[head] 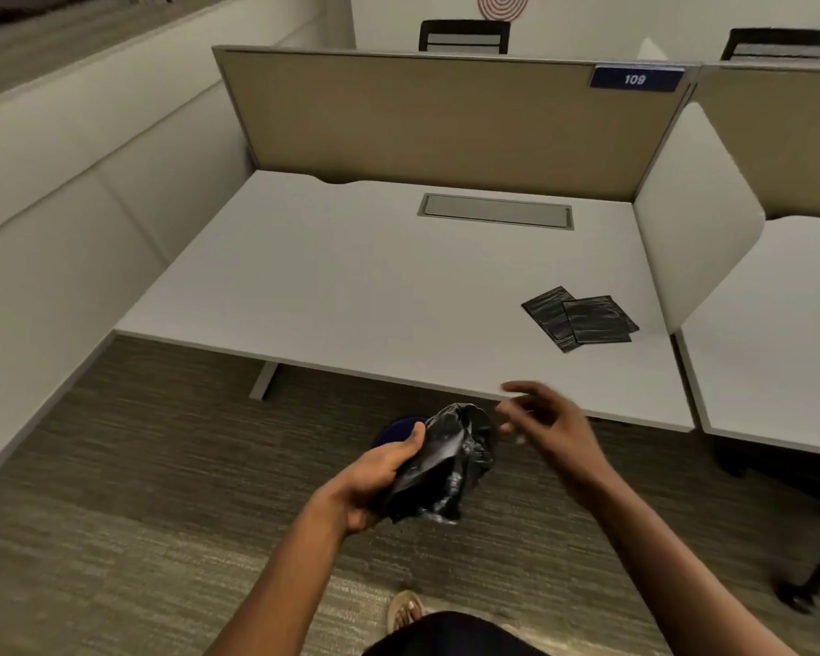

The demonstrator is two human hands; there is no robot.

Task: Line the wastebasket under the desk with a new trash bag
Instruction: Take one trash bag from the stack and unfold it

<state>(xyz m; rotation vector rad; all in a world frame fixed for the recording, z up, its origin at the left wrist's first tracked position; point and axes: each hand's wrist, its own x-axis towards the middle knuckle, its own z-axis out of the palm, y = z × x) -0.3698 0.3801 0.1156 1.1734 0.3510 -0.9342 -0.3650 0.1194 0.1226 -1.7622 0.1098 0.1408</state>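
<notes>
Carpeted office cubicle, white worktop [351, 286] carrying two folded black bags [581, 318]. Left hand [379, 471] clutching crumpled black trash bag [446, 461]; right hand [547, 419] spread, blurred, holding nothing.

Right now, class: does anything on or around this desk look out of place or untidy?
Only slightly. Two folded black bags lie overlapped and askew near the desk's right edge. The left hand grips a crumpled black bag. Nothing looks spilled or damaged.

left hand [375, 471] clenched closed, arm extended; right hand [547, 419] raised beside it, fingers loosely spread.
</notes>
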